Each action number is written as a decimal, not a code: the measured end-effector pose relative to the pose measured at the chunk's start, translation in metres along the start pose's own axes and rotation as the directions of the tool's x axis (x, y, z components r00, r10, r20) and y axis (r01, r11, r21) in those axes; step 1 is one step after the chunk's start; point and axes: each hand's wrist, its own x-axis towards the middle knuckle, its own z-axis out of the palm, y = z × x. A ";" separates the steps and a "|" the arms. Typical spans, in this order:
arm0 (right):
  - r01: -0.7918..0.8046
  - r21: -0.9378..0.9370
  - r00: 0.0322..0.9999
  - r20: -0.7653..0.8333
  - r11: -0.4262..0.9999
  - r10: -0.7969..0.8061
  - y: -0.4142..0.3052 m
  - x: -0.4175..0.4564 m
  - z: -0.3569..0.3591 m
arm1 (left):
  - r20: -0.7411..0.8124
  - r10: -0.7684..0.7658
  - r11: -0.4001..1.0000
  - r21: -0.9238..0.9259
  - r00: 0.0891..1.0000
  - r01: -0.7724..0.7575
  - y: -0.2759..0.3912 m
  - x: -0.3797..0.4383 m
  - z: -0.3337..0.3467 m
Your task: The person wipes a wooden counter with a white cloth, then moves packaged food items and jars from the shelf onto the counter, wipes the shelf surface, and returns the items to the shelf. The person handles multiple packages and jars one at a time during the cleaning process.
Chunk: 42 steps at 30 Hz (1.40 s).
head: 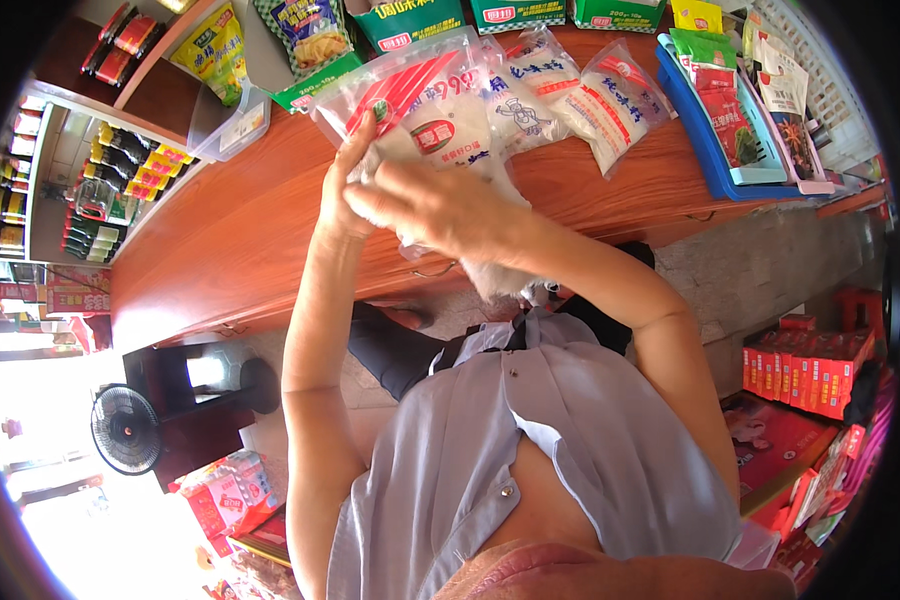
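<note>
My left hand (349, 180) grips the left edge of a clear plastic bag (435, 131) with red stripes, printed writing and white contents. The bag is lifted and tilted above the brown wooden counter (255, 202). My right hand (442, 210), blurred, lies across the front of the bag with its fingers curled beside my left hand. White material shows by its fingers; whether it grips that or the bag is unclear. Below my right wrist hangs a pale, fuzzy cloth-like thing (495, 279), partly hidden by the forearm. Behind the held bag lie more bags of white seasoning (607, 112).
Green cartons (529, 13) line the counter's far edge. To the right stands a blue tray (709, 161) with packets; a clear plastic bin (232, 124) is at left. Shelves of bottles (131, 161) are farther left. A black fan (126, 429) stands lower left.
</note>
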 end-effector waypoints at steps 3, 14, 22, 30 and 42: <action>0.033 0.020 0.999 0.026 0.999 -0.033 0.002 -0.008 0.010 | -0.074 0.225 0.962 0.176 0.972 -0.210 0.008 -0.012 0.026; -0.358 0.583 0.864 -0.090 0.729 0.496 0.045 -0.030 -0.045 | 0.025 0.506 0.673 0.614 0.862 -0.412 0.021 -0.016 0.067; -0.351 0.581 0.833 -0.165 0.734 0.529 0.049 -0.046 -0.064 | 0.213 0.299 0.591 0.724 0.930 -0.355 0.020 -0.006 0.083; -0.255 0.375 0.810 -0.421 0.891 0.408 0.069 -0.043 -0.106 | 0.157 -0.015 0.135 0.979 0.987 -0.154 0.034 0.036 0.158; -0.404 0.306 0.647 -0.570 0.862 0.506 0.108 -0.098 -0.106 | 0.606 0.382 -0.144 0.785 0.698 -0.603 0.071 0.227 0.181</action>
